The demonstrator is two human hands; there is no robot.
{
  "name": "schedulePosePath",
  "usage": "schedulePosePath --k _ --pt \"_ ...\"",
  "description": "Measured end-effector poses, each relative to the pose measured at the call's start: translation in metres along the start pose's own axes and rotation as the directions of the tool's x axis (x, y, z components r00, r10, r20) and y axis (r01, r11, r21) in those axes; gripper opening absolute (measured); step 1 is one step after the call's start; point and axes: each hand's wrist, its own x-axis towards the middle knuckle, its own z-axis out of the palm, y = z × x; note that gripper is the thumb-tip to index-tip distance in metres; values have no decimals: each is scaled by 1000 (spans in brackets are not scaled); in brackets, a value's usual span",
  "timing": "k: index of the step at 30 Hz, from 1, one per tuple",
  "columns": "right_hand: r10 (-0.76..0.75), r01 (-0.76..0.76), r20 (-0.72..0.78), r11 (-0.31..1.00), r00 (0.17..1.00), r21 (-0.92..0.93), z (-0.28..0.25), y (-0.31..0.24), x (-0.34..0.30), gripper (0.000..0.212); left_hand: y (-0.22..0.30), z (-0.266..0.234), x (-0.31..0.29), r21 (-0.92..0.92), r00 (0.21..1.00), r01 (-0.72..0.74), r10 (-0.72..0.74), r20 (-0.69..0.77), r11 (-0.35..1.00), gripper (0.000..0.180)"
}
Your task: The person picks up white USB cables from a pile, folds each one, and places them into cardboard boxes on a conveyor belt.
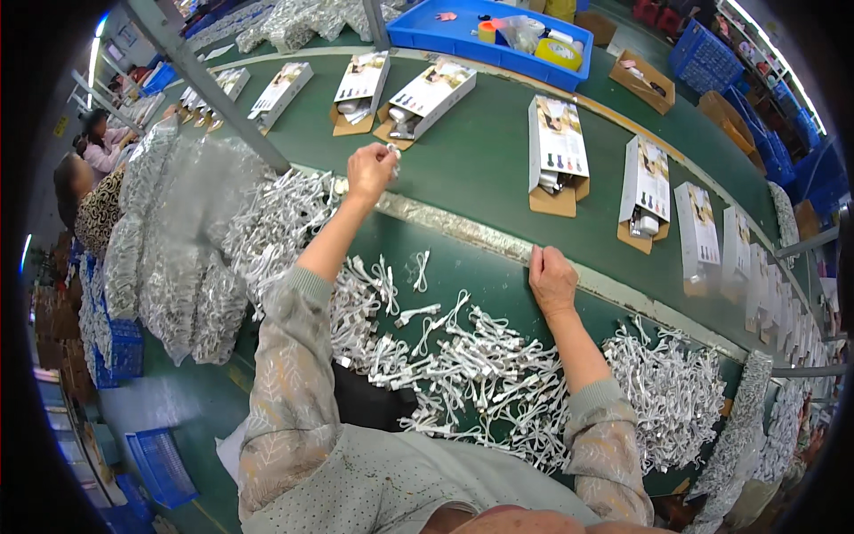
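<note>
My left hand (pixel 369 173) reaches over the green conveyor belt (pixel 480 178), its fingers pinched on a small bundled white charging cable (pixel 395 160). Just beyond it lies an open-ended white printed box (pixel 433 96) with a brown flap and a white item inside. My right hand (pixel 553 278) is closed at the metal rail (pixel 463 228) along the belt's near edge; whatever its fingers may hold is hidden. Nearest me, a loose pile of white cables (pixel 489 369) covers the green work table (pixel 405 276).
More open boxes (pixel 558 147) line the belt on both sides. Bagged cables (pixel 178 240) hang at left, with another cable heap (pixel 667 392) at right. A blue tray (pixel 445 40) with tape rolls stands beyond the belt. A metal post (pixel 209 89) rises at left; co-workers (pixel 98 142) sit far left.
</note>
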Motion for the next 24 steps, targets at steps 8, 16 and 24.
schedulePosePath --k 8,16,24 --pt "26 -28 40 999 999 33 -3 -2 -2 23 13 81 85 270 991 42 -75 114 962 19" --pt "32 -35 62 999 998 40 1 -3 4 22 11 96 60 -308 954 -172 237 187 936 33" --pt "22 -24 45 999 999 28 4 1 4 24 21 -18 -108 14 431 -789 537 725 614 43"
